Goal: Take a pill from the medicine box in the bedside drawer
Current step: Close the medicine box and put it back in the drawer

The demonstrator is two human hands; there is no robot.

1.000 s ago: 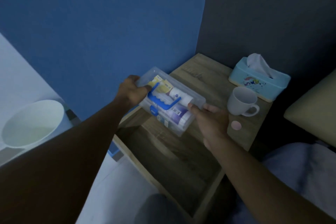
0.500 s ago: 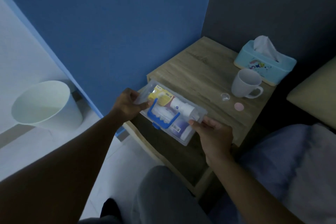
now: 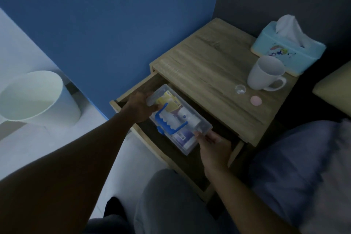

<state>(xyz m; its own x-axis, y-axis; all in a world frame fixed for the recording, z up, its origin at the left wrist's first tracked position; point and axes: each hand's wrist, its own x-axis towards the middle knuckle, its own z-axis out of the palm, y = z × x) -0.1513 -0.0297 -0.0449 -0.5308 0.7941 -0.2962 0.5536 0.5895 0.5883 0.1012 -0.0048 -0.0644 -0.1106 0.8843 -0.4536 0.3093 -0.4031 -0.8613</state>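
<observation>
The medicine box (image 3: 197,131), clear plastic with a blue handle and several packets and bottles inside, sits low inside the open bedside drawer (image 3: 131,93). My left hand (image 3: 141,107) grips its far left end. My right hand (image 3: 213,144) holds its near right end with the fingertips. On the wooden tabletop (image 3: 205,66) lie a small clear cup (image 3: 240,89) with something white in it and a round pink lid or pill (image 3: 255,100); I cannot tell which.
A white mug (image 3: 266,73) and a light-blue tissue box (image 3: 288,53) stand at the back right of the tabletop. A white bin (image 3: 36,99) stands on the floor at left by the blue wall. My knee (image 3: 171,195) is below the drawer; bedding lies at right.
Both hands have carried the medicine box from above the tabletop's edge down and into the open drawer. The view has tilted down.
</observation>
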